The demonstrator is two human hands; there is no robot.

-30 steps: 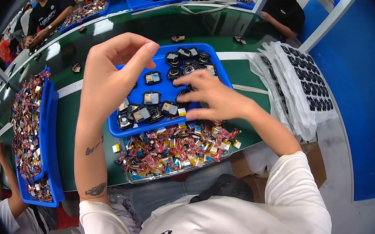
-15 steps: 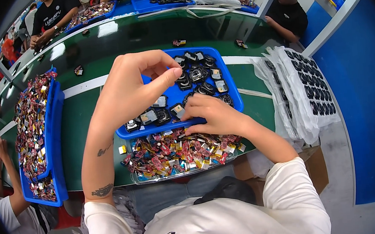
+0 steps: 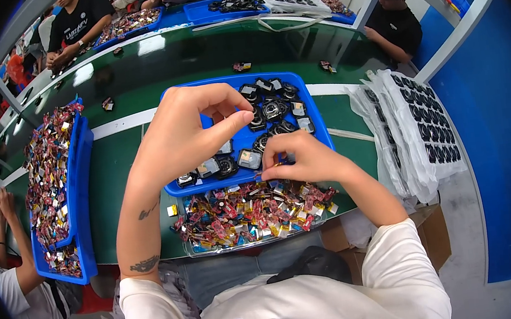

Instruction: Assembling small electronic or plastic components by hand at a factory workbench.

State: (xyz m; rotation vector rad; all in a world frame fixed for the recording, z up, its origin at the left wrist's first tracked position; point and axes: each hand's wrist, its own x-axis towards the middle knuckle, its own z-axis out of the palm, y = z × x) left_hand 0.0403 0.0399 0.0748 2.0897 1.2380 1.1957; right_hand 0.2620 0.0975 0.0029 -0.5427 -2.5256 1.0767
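Observation:
My left hand [image 3: 198,128] is raised over a blue tray [image 3: 314,96]. Its fingers are curled, with thumb and forefinger closed together; what they hold, if anything, is hidden. Black watch-like cases [image 3: 275,109] lie in the tray, some showing a pale rectangular face. At the tray's near edge, my right hand [image 3: 306,159] pinches a small electronic part [image 3: 277,164], mostly covered by the fingers. Just below is a clear shallow tray [image 3: 240,245] heaped with small electronic parts [image 3: 243,214] in pink, yellow, silver and blue.
A blue bin [image 3: 81,179] full of similar parts stands at left. White trays [image 3: 397,162] of black pieces are stacked at right. Loose parts [image 3: 108,104] lie on the green table [image 3: 181,57]. Other people [image 3: 79,22] sit across it, and another person's hands show at far left.
My right hand has shifted slightly right and its fingers have drawn into a pinch at the tray's near edge. The left hand keeps nearly the same pose.

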